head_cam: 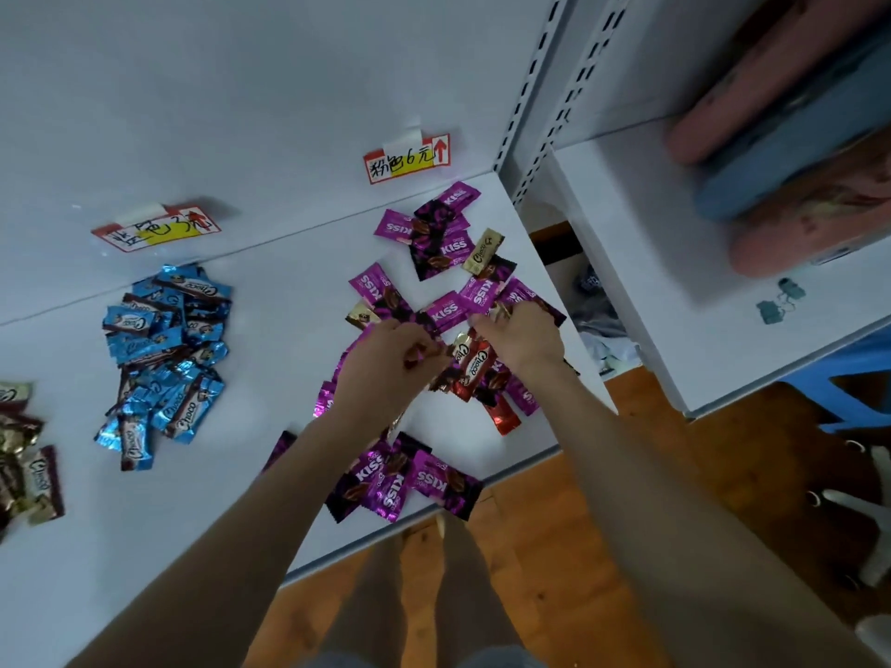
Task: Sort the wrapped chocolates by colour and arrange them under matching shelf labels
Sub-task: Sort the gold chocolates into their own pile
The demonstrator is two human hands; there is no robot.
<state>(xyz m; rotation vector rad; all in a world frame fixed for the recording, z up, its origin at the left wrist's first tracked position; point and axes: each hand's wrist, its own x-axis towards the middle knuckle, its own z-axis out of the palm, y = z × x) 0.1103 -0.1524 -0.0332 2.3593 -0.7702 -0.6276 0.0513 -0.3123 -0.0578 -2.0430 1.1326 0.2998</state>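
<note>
Dim, cool, even light; wide-angle view.
We note glints on the blue wrappers [164, 359], a soft shadow beside the left label [154, 229], a bowed shelf [270, 368] edge, border blur.

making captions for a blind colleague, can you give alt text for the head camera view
A person's left hand and right hand pick through a mixed pile of purple KISS chocolates, with some red ones and gold ones, on a white shelf below a handwritten label. Blue Choco chocolates lie heaped to the left under another label.
</note>
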